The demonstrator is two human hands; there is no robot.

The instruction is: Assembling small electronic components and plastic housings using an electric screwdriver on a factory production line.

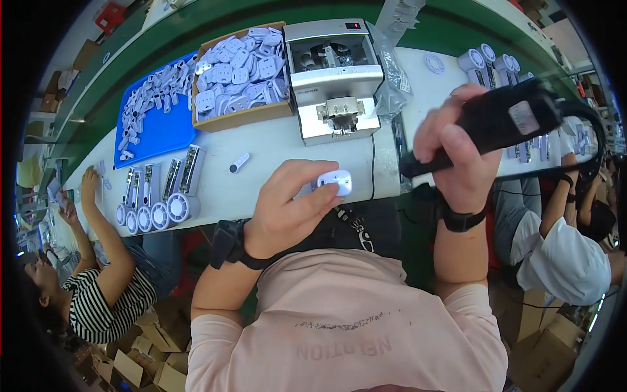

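My left hand (290,206) pinches a small pale-lavender plastic cover (340,181) between thumb and fingers, just above the front edge of the white table. The cover is rounded, with small holes in its face. My right hand (457,147) is wrapped round a thick black electric screwdriver (503,124), raised to the right of the cover. The tool lies slanted, its narrow end pointing down and left, apart from the cover. A cable loops away from its far end. Beyond my hands stands a silver screw feeder (336,85) with a window in its top.
A cardboard box (245,118) heaped with lavender covers stands left of the feeder, beside a blue tray (160,134) of small parts. Several fan units (179,206) with exposed circuit boards line the left edge; more fans (471,62) stand at right. Co-workers sit on both sides.
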